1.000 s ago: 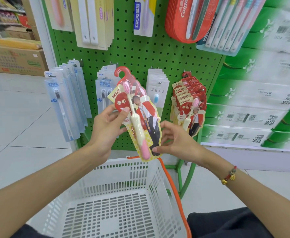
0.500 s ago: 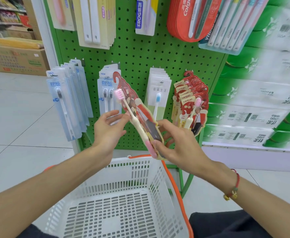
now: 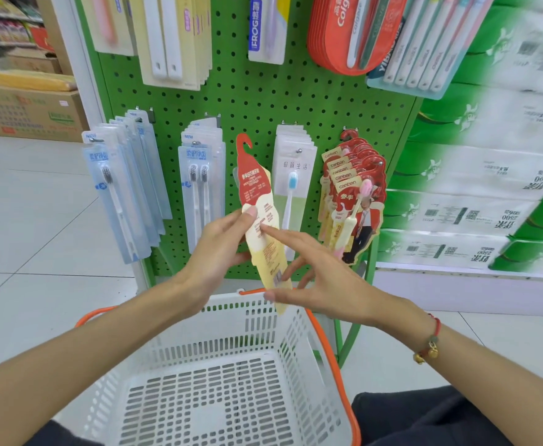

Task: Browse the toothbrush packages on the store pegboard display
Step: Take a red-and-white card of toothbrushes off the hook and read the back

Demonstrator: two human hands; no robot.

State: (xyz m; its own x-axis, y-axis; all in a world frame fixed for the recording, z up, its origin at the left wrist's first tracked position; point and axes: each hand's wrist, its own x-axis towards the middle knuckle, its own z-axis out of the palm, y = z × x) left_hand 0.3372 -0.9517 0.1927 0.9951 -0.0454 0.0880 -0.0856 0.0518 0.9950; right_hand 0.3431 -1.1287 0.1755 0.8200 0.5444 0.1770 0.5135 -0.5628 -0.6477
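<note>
Nearest the camera, a white slotted shopping basket (image 3: 199, 391) with an orange rim is sitting below both forearms, and a red cord bracelet (image 3: 432, 341) with a gold charm is circling the right wrist. Just above the basket's far edge, the left hand (image 3: 217, 249) is gripping a red and cream toothbrush package (image 3: 260, 217), thumb on its printed back and fingers curled behind its left edge. The package is standing nearly upright between the hands, its hook end pointing up and its back turned to the camera. The right hand (image 3: 321, 278) is touching the package's back with an outstretched index finger; its thumb is lying across the lower end and its other fingers are spreading loosely behind.

Beyond the hands, the green pegboard (image 3: 257, 101) is carrying rows of hanging packs. The held package is covering part of the pegboard and the edge of a white pack with a blue-headed brush (image 3: 291, 188). Right of the hands, a stack of matching red packages (image 3: 352, 194) is hanging on its peg. Left of the hands are pale blue packs (image 3: 125, 191). Farther right, green and white cartons (image 3: 476, 175) are appearing blurred.
</note>
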